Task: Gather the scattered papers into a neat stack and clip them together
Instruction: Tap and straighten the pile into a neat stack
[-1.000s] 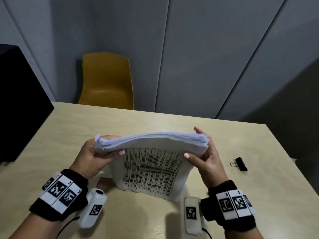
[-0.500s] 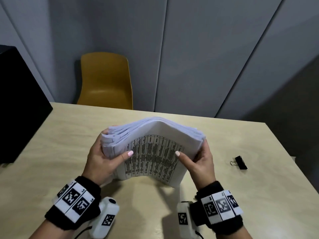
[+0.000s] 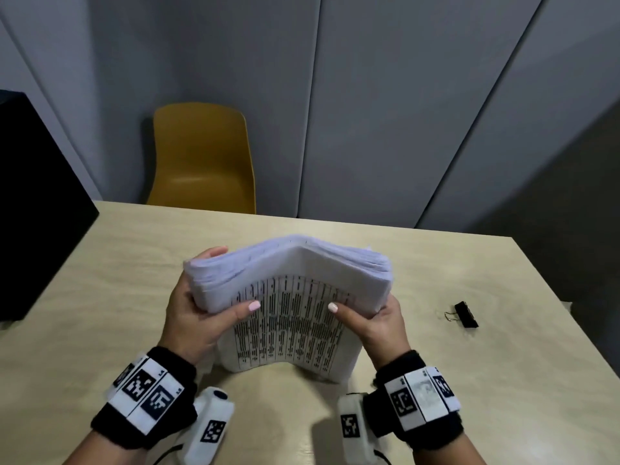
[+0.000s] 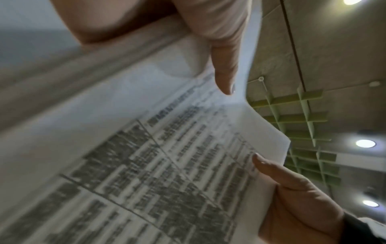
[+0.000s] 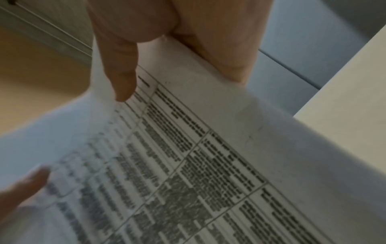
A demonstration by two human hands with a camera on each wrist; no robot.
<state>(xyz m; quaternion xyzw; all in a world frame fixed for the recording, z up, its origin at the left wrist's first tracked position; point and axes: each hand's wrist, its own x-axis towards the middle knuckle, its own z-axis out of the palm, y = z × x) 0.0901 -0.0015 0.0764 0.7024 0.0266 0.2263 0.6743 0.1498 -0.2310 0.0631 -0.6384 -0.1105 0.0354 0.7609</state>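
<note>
Table: pale wood, bearing the papers' lower edge.
Papers: thick stack standing on edge mid-table, top bowed upward.
Left hand: clasps the stack's left side, thumb across the printed face.
Right hand: clasps the right side likewise.
Clip: lies apart, right of the hands.

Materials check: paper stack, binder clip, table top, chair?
Paper stack: thin matte printed sheets, bowing between the left hand and right hand.
Binder clip: likely black painted metal body, shiny wire handles.
Table top: pale wood-grain, probably laminate.
Chair: smooth mustard moulded shell, probably plastic.
</note>
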